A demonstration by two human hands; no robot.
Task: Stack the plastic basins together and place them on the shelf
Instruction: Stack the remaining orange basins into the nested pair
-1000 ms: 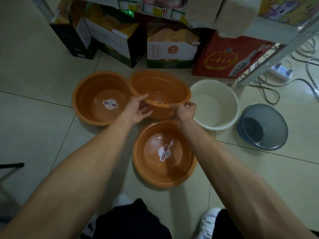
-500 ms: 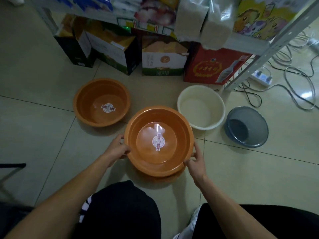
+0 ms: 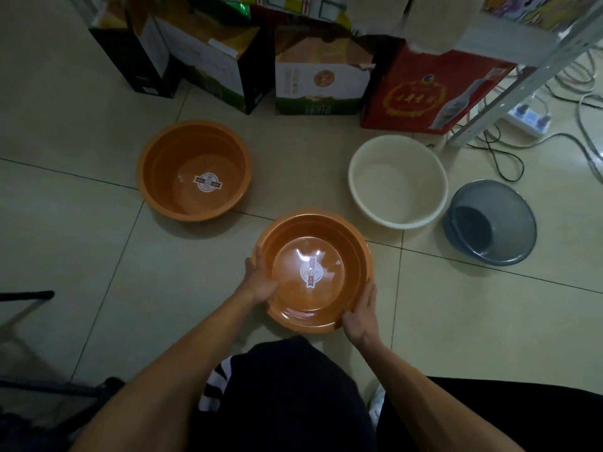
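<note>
you look down on a pale tiled floor point(image 3: 81, 243) with dark grout lines, dimly lit. along the top a row of cartons stands on it: a black box point(image 3: 137, 60), a white and green box point(image 3: 321, 89), a red box point(image 3: 424, 96). to the right a white metal shelf leg point(image 3: 509, 76) slants down, with a power strip point(image 3: 528, 119) and tangled cables point(image 3: 502, 158) just beyond it.

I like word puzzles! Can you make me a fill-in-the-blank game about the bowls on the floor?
1. Both hands hold the ____ nested basins.
2. The blue-grey basin sits right beside the ____ basin.
3. A lone orange basin sits to the ____ of the held ones.
4. The left hand and right hand grip the ____ of the held basins.

Missing words: orange; white; left; rim
</note>
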